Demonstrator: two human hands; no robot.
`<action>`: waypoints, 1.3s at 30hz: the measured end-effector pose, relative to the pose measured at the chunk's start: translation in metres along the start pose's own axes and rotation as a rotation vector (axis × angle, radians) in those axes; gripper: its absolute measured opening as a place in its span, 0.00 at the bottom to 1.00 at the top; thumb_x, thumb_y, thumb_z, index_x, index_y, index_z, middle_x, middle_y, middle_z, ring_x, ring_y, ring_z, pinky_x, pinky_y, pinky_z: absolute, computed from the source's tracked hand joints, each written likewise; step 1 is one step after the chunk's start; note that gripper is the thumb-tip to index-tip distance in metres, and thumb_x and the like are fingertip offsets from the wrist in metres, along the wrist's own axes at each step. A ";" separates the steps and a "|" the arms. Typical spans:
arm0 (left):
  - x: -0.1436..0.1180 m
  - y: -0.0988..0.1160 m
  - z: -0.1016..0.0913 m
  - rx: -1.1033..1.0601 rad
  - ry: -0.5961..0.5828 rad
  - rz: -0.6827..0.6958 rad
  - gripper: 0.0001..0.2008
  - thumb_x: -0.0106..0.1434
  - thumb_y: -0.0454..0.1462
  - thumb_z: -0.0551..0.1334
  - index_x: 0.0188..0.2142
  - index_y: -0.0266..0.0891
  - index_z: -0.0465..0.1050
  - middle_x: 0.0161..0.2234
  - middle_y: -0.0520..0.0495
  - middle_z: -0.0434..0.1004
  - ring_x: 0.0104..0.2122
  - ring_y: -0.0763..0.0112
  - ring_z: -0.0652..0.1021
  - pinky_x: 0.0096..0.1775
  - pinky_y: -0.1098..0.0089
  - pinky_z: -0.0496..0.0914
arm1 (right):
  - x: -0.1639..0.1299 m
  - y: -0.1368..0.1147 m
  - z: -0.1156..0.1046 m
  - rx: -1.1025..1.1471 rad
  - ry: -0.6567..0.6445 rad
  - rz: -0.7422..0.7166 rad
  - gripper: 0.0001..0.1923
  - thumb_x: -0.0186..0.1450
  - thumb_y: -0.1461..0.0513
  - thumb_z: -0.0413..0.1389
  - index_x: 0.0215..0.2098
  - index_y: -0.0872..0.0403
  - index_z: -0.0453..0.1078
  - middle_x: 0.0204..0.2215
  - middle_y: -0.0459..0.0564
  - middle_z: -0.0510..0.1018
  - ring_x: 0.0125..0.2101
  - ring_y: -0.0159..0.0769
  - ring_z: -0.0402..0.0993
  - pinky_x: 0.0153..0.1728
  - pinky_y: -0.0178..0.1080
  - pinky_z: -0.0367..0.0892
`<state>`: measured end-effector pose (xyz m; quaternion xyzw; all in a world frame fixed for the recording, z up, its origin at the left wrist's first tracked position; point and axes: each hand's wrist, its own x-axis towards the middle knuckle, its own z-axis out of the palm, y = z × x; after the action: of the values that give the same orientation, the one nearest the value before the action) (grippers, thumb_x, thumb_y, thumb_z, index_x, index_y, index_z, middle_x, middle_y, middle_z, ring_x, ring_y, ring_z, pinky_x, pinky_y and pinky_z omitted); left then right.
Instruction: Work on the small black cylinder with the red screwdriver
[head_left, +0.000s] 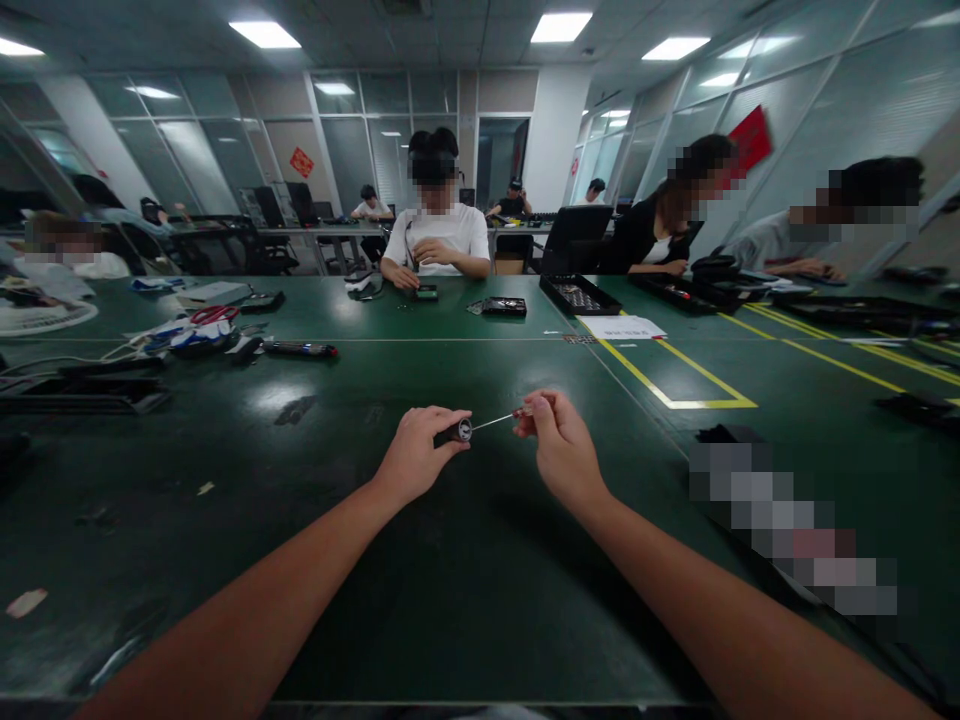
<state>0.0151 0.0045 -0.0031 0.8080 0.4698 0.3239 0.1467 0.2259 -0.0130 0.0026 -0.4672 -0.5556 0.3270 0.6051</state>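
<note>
My left hand [417,452] is closed around a small dark cylindrical part [460,431] with a silvery end, held above the green table [450,570]. My right hand [559,440] pinches the reddish handle of a thin screwdriver [499,420]. Its metal shaft points left, and the tip meets the end of the cylindrical part. Both hands hover in mid-table, close together, a little above the surface.
Across the table a person in a white shirt [437,240] works on a small device. More people sit at the right and far left. Tools and red scissors [214,315] lie at the left, black trays [579,295] and a paper [622,327] at the right, and yellow tape lines [675,400].
</note>
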 end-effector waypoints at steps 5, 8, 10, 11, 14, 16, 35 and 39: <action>-0.001 -0.003 0.001 0.007 -0.013 0.011 0.21 0.62 0.35 0.69 0.55 0.49 0.75 0.49 0.48 0.78 0.49 0.58 0.74 0.52 0.55 0.66 | -0.006 -0.006 -0.002 -0.163 -0.049 -0.086 0.13 0.74 0.52 0.46 0.42 0.50 0.66 0.30 0.46 0.75 0.31 0.37 0.72 0.36 0.42 0.68; -0.001 -0.002 0.002 0.004 -0.030 0.019 0.21 0.62 0.35 0.69 0.55 0.49 0.75 0.49 0.48 0.78 0.49 0.59 0.74 0.52 0.56 0.65 | -0.007 -0.008 -0.003 -0.202 -0.081 -0.099 0.12 0.74 0.52 0.46 0.43 0.50 0.66 0.31 0.47 0.76 0.31 0.37 0.73 0.36 0.41 0.67; -0.001 -0.001 0.002 0.007 -0.048 0.014 0.21 0.63 0.35 0.68 0.55 0.48 0.75 0.49 0.48 0.78 0.49 0.59 0.74 0.52 0.56 0.65 | -0.007 -0.010 -0.004 -0.244 -0.092 -0.111 0.12 0.74 0.53 0.46 0.42 0.50 0.65 0.30 0.47 0.76 0.31 0.38 0.73 0.35 0.41 0.67; -0.001 -0.001 0.001 0.010 -0.057 0.008 0.21 0.63 0.35 0.68 0.55 0.48 0.75 0.49 0.48 0.78 0.49 0.59 0.74 0.52 0.56 0.65 | -0.006 -0.011 -0.004 -0.267 -0.091 -0.116 0.11 0.74 0.53 0.46 0.42 0.50 0.65 0.30 0.47 0.76 0.31 0.38 0.73 0.35 0.41 0.66; -0.001 0.000 0.002 0.012 -0.071 -0.009 0.21 0.63 0.36 0.68 0.55 0.48 0.75 0.49 0.47 0.78 0.49 0.58 0.74 0.52 0.55 0.65 | -0.006 -0.014 -0.003 -0.317 -0.068 -0.122 0.11 0.74 0.54 0.45 0.41 0.50 0.65 0.29 0.47 0.75 0.30 0.38 0.73 0.34 0.41 0.66; -0.001 0.000 0.002 0.002 -0.077 -0.014 0.21 0.63 0.36 0.68 0.56 0.48 0.74 0.49 0.47 0.78 0.49 0.58 0.74 0.52 0.55 0.65 | -0.006 -0.015 -0.003 -0.331 -0.054 -0.123 0.11 0.74 0.54 0.45 0.41 0.50 0.65 0.29 0.47 0.75 0.30 0.38 0.73 0.34 0.40 0.66; 0.002 -0.002 -0.001 -0.183 0.052 -0.189 0.19 0.65 0.37 0.65 0.55 0.42 0.73 0.51 0.45 0.76 0.49 0.62 0.76 0.51 0.62 0.70 | -0.001 -0.016 -0.010 -0.340 0.068 -0.112 0.14 0.73 0.52 0.45 0.41 0.51 0.67 0.29 0.47 0.75 0.30 0.38 0.73 0.33 0.40 0.66; 0.003 0.008 -0.009 -0.222 -0.009 -0.240 0.24 0.69 0.39 0.58 0.64 0.44 0.63 0.54 0.44 0.74 0.50 0.61 0.75 0.52 0.60 0.68 | 0.001 -0.016 -0.013 -0.335 0.100 -0.112 0.13 0.73 0.53 0.46 0.41 0.51 0.67 0.28 0.47 0.75 0.29 0.38 0.73 0.33 0.40 0.65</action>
<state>0.0153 0.0020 0.0091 0.7264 0.5235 0.3502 0.2750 0.2363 -0.0202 0.0190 -0.5454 -0.5965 0.1720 0.5631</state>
